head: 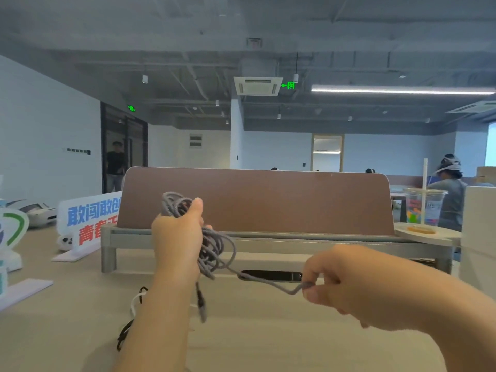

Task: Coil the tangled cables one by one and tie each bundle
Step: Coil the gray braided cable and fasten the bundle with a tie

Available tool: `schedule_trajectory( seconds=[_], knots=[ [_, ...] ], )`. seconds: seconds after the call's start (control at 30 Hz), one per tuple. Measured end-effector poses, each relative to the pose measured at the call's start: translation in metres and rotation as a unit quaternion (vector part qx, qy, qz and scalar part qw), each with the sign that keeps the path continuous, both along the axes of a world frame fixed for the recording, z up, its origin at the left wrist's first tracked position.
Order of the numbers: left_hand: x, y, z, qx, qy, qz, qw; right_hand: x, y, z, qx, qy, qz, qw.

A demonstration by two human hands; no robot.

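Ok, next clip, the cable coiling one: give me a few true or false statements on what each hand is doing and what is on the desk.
1. The left hand grips a bundle of grey cable held up off the desk. True.
2. The right hand is empty. False: it pinches a strand of the grey cable that runs out from the bundle.
3. A black cable and a white cable lie on the desk beneath the left forearm. True.
4. The plastic cup with a straw stands at the left of the desk. False: it stands at the right, on a round tray.
5. A plug end dangles below the bundle. True.
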State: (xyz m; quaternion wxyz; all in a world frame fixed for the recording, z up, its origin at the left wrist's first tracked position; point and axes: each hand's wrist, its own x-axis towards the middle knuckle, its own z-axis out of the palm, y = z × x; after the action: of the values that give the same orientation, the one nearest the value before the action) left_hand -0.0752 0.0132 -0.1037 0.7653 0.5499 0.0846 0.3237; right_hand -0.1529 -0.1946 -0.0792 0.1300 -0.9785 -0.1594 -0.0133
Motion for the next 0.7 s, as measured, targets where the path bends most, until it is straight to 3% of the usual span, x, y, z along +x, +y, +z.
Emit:
schedule_trajectory(
  seconds=[0.07,0.13,0.27,0.33,0.4,0.5,0.7],
  knots=[
    [-0.001,-0.004,-0.002,0.122,0.008,-0.012,0.992,-0.011,0.003,0.006,0.015,-0.046,0.033,0.998],
    [-0.008,-0.009,0.000,0.171,0.020,-0.171,0.970,-0.018,0.004,0.011,0.049,-0.113,0.052,0.991],
    [-0.027,-0.023,0.002,0.248,0.002,-0.514,0.821,-0.017,0.001,0.013,0.170,-0.255,0.057,0.950],
    [-0.036,-0.033,0.002,0.310,-0.018,-0.577,0.756,-0.014,0.002,0.012,0.201,-0.296,0.061,0.932],
    [-0.043,-0.043,0.006,0.421,-0.016,-0.557,0.716,-0.015,0.004,0.011,0.216,-0.302,0.057,0.927],
    [-0.045,-0.050,0.010,0.447,-0.009,-0.551,0.705,-0.012,0.003,0.011,0.224,-0.300,0.054,0.926],
    [-0.039,-0.041,0.010,0.246,-0.043,-0.613,0.750,0.000,-0.008,0.011,0.317,-0.265,0.021,0.910]
  ],
)
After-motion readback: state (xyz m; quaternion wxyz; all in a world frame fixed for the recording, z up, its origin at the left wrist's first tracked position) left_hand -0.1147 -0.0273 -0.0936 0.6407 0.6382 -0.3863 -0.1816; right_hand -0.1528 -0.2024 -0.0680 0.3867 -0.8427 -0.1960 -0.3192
